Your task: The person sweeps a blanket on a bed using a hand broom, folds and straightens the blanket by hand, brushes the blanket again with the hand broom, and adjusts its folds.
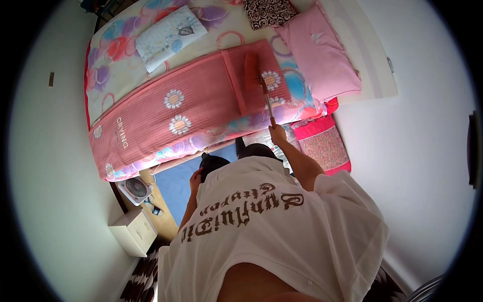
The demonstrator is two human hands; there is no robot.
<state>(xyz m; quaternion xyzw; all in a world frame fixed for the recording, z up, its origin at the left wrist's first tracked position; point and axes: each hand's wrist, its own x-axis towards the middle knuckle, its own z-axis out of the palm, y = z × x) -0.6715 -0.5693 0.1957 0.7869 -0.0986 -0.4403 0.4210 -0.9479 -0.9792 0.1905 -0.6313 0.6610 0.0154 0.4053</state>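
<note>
My right hand (276,135) is closed round the handle end of a long-handled bed brush (268,103). The brush's red bristles lie against a pink quilted blanket (206,90) with daisy prints, which is spread over the bed. Lower down, my left hand (195,180) rests against the dark clothing on my leg, its fingers partly visible and stretched out. A pink pillow (322,58) lies to the right of the brush head.
A floral sheet (113,65) covers the bed. On it are a pale blue patterned folded cloth (171,38) and a dark patterned cushion (269,12). A pink-edged cushion (322,143) sits below right. A fan (135,190) and white cabinet (134,232) stand lower left.
</note>
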